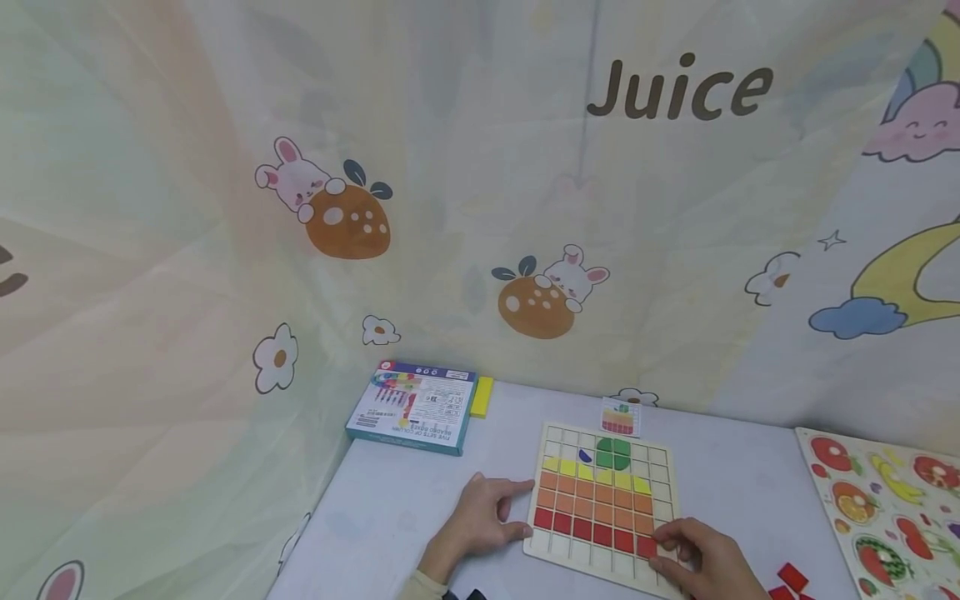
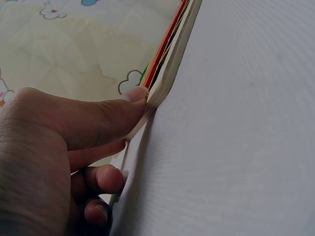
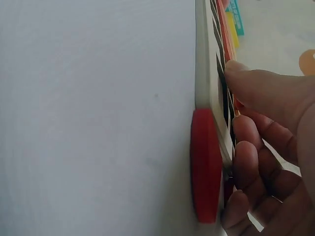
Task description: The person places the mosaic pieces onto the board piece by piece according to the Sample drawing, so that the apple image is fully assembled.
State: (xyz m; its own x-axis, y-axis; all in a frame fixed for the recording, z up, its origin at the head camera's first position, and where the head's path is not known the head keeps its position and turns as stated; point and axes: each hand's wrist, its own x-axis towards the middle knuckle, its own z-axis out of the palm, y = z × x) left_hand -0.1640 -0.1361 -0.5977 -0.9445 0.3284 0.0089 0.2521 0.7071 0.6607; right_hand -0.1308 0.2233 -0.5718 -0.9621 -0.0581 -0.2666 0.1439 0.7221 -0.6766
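Observation:
A pale grid board (image 1: pixel 570 550) lies on the table with rows of red, orange and yellow pieces. Green quarter-round pieces (image 1: pixel 613 453) and a small blue piece (image 1: pixel 585 456) sit near its far edge. My left hand (image 1: pixel 480 518) rests its outstretched forefinger and thumb against the board's left edge, spread apart. At the right end of the red row, my right hand (image 1: pixel 705 557) pinches a red square tile (image 1: pixel 646 547) with thumb and forefinger. In the right wrist view its remaining fingers curl over the board, and the pinched tile is mostly hidden.
Loose red tiles (image 1: pixel 792 575) lie right of the board; one red tile (image 3: pixel 205 167) lies beside its edge. A small picture card (image 1: pixel 621 417) is behind the board. A box (image 1: pixel 412 408) and yellow block (image 1: pixel 482 397) stand back left; a fruit-picture board (image 1: pixel 885 508) lies right.

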